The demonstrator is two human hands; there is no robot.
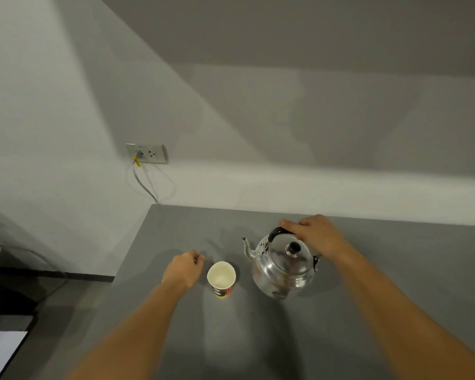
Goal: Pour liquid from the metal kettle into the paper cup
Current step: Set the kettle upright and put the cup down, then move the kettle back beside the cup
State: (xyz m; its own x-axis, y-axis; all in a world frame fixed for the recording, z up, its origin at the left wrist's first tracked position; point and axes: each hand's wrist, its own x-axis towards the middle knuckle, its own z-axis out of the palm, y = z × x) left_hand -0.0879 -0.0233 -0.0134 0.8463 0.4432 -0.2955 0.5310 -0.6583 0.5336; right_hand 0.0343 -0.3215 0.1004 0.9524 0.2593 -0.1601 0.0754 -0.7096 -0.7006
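A shiny metal kettle (281, 266) stands on the grey table (368, 311) with its lid on and its thin spout (246, 246) pointing left. The right hand (314, 233) lies on the black handle (276, 233), and its fingers (288, 224) curl over it. Just to the left of the kettle stands a paper cup (221, 278), upright and white inside. The left hand (185, 268) rests beside the cup, not touching it, with its fingers bent in loosely and holding nothing. A wall socket (146, 153) sits on the white wall behind.
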